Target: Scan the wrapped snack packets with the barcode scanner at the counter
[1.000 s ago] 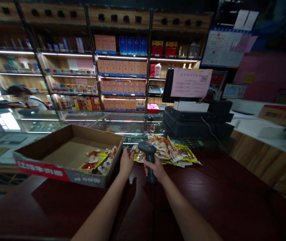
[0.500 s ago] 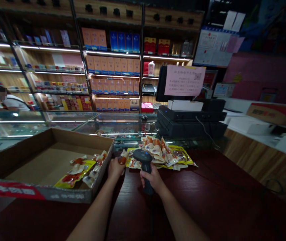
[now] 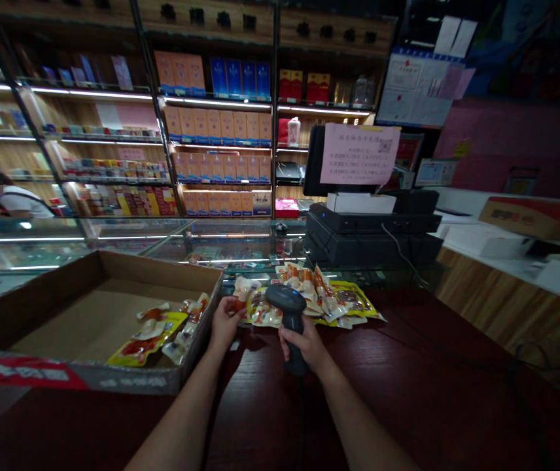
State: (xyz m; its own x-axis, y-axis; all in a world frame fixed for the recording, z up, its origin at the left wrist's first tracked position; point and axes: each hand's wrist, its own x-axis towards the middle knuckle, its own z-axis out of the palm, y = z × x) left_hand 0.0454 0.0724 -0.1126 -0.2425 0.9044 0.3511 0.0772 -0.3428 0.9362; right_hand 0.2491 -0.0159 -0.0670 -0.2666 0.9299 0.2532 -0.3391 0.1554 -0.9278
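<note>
My right hand (image 3: 304,343) is wrapped round the handle of a dark grey barcode scanner (image 3: 286,301), held upright over the counter with its head turned to the left. Between the fingers of my left hand (image 3: 225,324) is a snack packet (image 3: 245,288), whitish with an orange-brown part, lifted just left of the scanner. Behind the scanner lies a heap of snack packets (image 3: 316,291), white, orange and yellow. An open cardboard box (image 3: 88,379) stands to the left of my left hand, with several similar packets (image 3: 155,337) in its right part.
Dark reddish wood forms the counter top (image 3: 358,392). A monitor with a pink notice (image 3: 358,157) stands on a black cash drawer (image 3: 373,245) behind the heap. Glass display cases (image 3: 231,232) and stocked shelves line the back. At the far left is another person (image 3: 19,199).
My left hand has raised and turned the snack packet, so more of it shows. The scanner in my right hand has shifted slightly right and up. The heap and the box stay put.
</note>
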